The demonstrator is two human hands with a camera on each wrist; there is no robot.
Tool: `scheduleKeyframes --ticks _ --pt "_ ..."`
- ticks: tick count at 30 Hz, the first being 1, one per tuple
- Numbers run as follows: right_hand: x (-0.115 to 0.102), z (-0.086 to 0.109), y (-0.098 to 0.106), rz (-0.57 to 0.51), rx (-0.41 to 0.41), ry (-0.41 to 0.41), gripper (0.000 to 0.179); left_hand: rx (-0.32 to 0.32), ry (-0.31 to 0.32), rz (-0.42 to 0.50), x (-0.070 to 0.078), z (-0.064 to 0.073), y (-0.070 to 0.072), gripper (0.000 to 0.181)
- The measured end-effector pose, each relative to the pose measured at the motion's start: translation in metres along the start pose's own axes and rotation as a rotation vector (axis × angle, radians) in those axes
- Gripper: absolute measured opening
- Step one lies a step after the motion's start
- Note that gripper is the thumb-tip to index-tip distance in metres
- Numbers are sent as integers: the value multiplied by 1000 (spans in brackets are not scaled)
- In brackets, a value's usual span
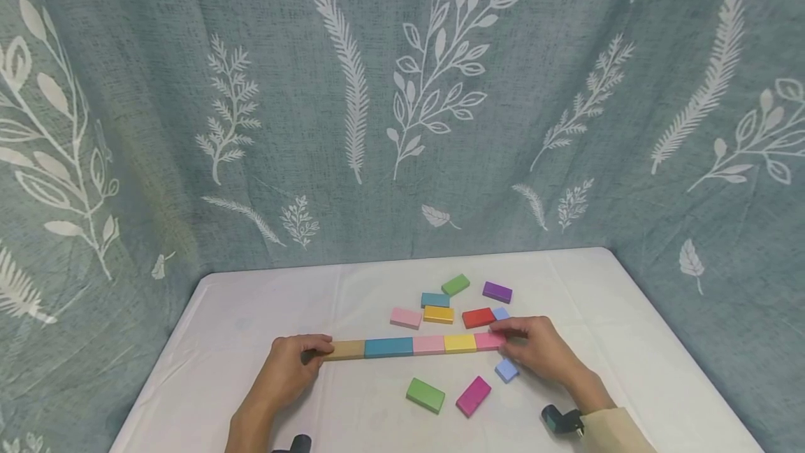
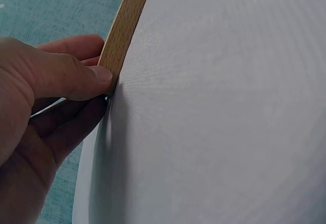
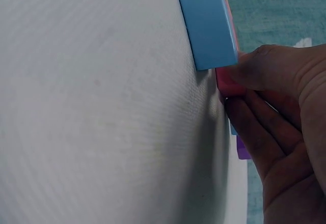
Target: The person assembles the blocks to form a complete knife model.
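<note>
- Behind our hands hangs leaf-printed cloth (image 1: 377,96).
- Beneath them we have a white table (image 1: 220,327).
- Between them runs the row of blocks (image 1: 415,346), straight, end to end; only the head view shows us it whole: tan, teal, pink, yellow, brighter pink.
- Our right hand (image 1: 541,349) pinches the brighter pink block (image 1: 487,341), a light blue block (image 3: 209,25) near its thumb.
- Our left hand (image 1: 289,370) pinches the tan block (image 2: 125,35); only the left wrist view reveals wood grain.

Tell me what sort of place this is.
Probably a curtained-off indoor work area, though the room beyond is hidden: a leaf-patterned curtain hangs behind and on both sides of a white table, which bears a row of coloured blocks.
</note>
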State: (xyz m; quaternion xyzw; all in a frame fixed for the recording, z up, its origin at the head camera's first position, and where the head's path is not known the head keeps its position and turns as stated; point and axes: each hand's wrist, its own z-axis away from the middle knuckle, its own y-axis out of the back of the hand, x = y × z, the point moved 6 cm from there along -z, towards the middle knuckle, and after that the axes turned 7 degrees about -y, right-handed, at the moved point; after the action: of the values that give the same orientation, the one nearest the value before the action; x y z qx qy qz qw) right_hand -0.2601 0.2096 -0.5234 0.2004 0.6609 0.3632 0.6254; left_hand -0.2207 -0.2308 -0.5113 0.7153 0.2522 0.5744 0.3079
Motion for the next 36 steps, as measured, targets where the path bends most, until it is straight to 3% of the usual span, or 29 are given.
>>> scheduleKeyframes --ticks 11,16,24,30,36 --pt "-10 6 9 65 52 62 42 0 5 4 0 0 0 32" --pt "-21 16 10 32 63 81 40 2 1 12 0 1 0 31" --pt "-42 42 -17 -110 64 106 37 -6 6 5 -1 1 0 30" --pt "-58 53 -42 -204 -2 103 32 -3 -1 24 -1 2 1 30" --pt "-67 54 -62 -199 -54 94 34 -1 -7 39 -1 1 0 31"
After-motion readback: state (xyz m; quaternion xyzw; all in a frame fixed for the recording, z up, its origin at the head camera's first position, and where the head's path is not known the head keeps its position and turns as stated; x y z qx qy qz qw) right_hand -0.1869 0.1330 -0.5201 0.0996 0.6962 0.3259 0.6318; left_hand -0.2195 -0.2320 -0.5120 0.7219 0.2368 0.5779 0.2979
